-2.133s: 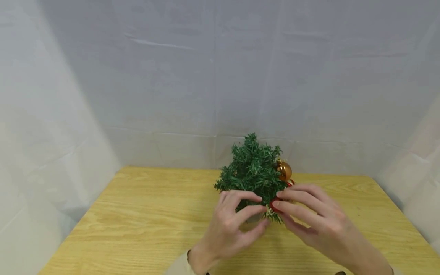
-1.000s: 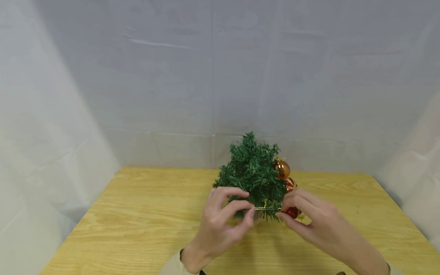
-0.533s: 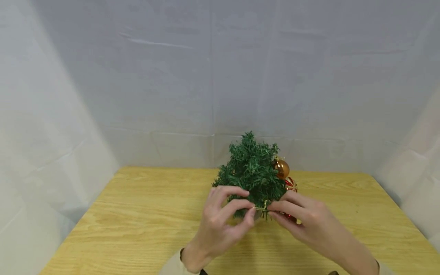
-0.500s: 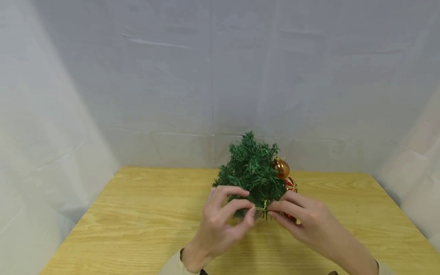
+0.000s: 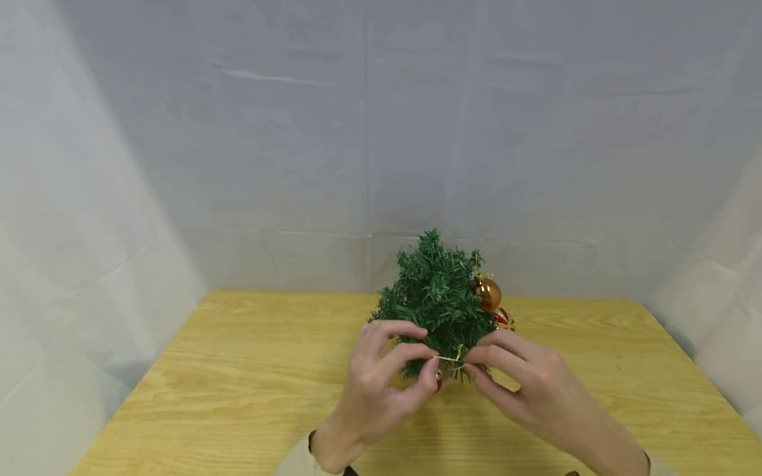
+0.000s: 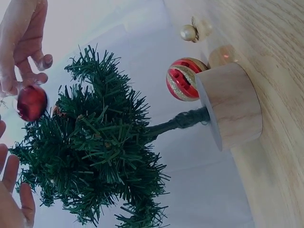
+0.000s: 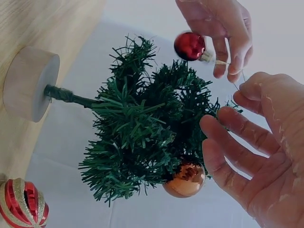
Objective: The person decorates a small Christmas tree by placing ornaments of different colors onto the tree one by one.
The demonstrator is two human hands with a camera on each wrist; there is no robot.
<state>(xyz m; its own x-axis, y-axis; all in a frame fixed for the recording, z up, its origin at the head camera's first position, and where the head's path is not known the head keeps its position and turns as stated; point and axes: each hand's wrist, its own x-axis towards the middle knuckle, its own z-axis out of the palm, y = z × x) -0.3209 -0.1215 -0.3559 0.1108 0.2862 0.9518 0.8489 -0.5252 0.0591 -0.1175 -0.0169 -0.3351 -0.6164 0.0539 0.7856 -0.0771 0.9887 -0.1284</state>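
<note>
Thumb and fingers of my left hand (image 5: 383, 383) pinch one end of a thin gold string (image 5: 446, 358). My right hand (image 5: 530, 380) pinches the string from the other side, at a lower front branch of a small artificial Christmas tree (image 5: 437, 291). A shiny red bauble (image 7: 190, 46) hangs free on the string, under the fingers of neither palm, with its gold cap showing in the right wrist view. In the head view only a sliver of it shows beside my left thumb. How the string passes around the branch is too small to tell.
An orange bauble (image 5: 489, 295) hangs on the tree's right side. A red and gold striped bauble (image 6: 183, 78) lies on the wooden table (image 5: 286, 344) by the tree's round base (image 6: 230, 104), with a small pearly ball (image 6: 188, 32) near it. White sheeting surrounds the table.
My right hand let go of the red bauble's body, took the string and moved left toward my left hand. The bauble swung from beside the right fingers to under the left thumb.
</note>
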